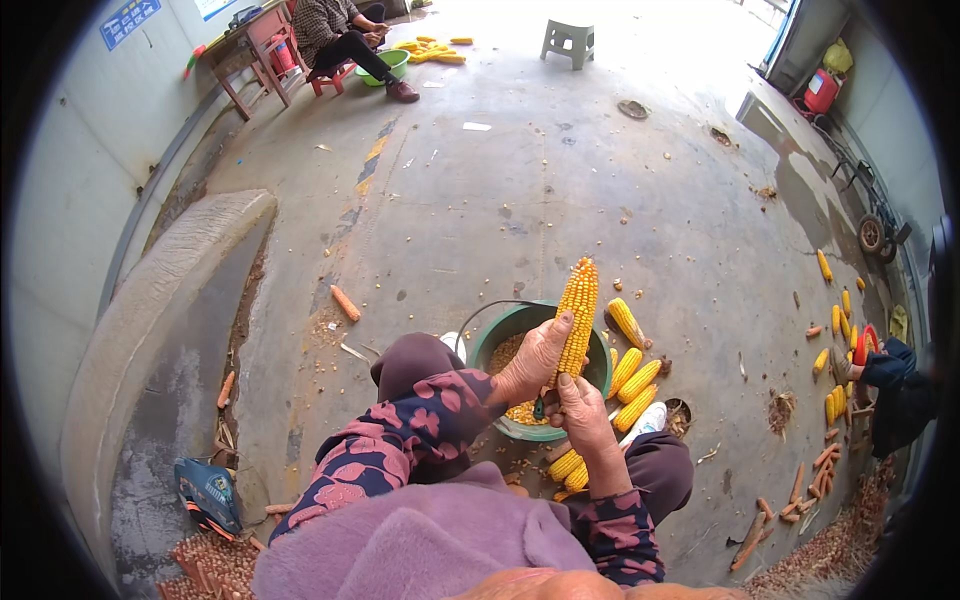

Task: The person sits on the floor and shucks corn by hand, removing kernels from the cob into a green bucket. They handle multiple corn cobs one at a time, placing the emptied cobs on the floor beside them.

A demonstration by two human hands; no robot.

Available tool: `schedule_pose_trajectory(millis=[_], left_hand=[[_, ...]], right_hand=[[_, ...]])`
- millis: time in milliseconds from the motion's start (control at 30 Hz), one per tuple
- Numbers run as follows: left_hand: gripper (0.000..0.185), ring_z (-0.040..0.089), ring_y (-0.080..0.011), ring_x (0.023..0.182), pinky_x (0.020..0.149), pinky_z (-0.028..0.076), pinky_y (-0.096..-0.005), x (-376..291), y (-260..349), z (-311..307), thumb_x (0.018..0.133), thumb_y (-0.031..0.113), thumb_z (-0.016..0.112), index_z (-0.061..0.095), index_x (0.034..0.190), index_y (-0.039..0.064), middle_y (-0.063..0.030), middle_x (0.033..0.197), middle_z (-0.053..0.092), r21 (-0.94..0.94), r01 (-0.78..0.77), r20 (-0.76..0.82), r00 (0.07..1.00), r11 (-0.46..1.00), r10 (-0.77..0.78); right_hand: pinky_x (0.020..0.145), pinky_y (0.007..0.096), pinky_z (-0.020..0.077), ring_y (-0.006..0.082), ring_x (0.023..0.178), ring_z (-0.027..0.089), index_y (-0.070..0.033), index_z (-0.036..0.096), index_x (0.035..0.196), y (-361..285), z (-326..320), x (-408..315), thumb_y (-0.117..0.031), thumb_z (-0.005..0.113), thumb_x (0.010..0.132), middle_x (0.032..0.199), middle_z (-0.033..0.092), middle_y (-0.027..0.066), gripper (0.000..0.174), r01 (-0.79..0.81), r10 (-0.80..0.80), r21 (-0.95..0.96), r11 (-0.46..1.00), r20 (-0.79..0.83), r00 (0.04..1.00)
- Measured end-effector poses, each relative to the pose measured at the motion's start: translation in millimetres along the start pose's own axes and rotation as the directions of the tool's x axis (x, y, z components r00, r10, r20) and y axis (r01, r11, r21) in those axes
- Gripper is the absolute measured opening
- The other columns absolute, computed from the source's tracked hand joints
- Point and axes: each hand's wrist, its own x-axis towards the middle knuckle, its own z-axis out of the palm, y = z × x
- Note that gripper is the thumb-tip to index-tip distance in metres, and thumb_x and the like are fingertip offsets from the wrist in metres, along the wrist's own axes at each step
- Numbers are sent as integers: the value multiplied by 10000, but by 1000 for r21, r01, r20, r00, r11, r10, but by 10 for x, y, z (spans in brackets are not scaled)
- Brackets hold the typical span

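My left hand [534, 358] is wrapped around an ear of yellow corn [580, 311], its thumb along the side and the tip pointing away from me. At the ear's lower end, my right hand [586, 416] grips with thumb and curled fingers. A small dark green piece [538, 409] shows beside those fingers; whether it is held I cannot tell. Both hands are above a green tub [480, 346] between my knees, with loose corn kernels [508, 352] inside. Several full ears [637, 380] lie against the tub's right side, and more ears [566, 465] lie below my right wrist.
Bare cobs [821, 469] are scattered at right, near another person's leg [892, 367] and a red bowl [866, 341]. A seated person [337, 37] is at the far left by a light green basin [386, 67]. A plastic stool [568, 41] stands ahead; a raised concrete curb [172, 262] runs left.
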Motion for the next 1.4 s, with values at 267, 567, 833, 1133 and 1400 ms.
schedule_pose_trajectory(millis=[267,567,833,1133,1400], left_hand=[[614,644,-146,904,793,543,-290,-48,34,-29,1014,576,514,522,1251,10,-75,1035,618,77,-27,51,998,997,23],[642,674,-186,929,806,582,-338,55,29,-86,965,587,599,546,1213,-2,-117,1041,651,3,163,114,980,987,-163],[645,683,-210,839,742,599,-362,99,-95,-174,955,603,600,566,1156,-9,-114,966,642,-73,252,84,966,965,-246],[625,686,-207,843,736,602,-356,88,-70,-190,966,594,587,565,1154,-2,-111,958,641,-86,237,88,969,968,-230],[599,665,-186,792,692,584,-319,93,-63,-158,972,575,595,557,1176,12,-100,962,632,-134,247,27,969,960,-245]], right_hand=[[612,206,441,71,759,554,-13,580,1163,-70,35,-1,-398,657,980,967,620,40,433,-35,28,87,996,75,997],[533,201,354,48,645,450,-73,585,1063,-145,75,-14,-531,625,978,838,531,-31,467,-48,55,-73,996,94,994],[551,200,392,55,658,491,-32,567,1109,-100,32,-62,-600,550,990,857,552,2,580,-6,13,-52,999,121,993],[587,224,431,75,720,517,-27,572,1130,-231,-8,-90,-516,606,988,878,543,-13,511,-63,71,-53,997,158,985],[560,209,379,51,696,487,-39,594,1142,-198,33,-41,-449,688,956,869,557,-33,460,-78,84,-48,996,133,988]])
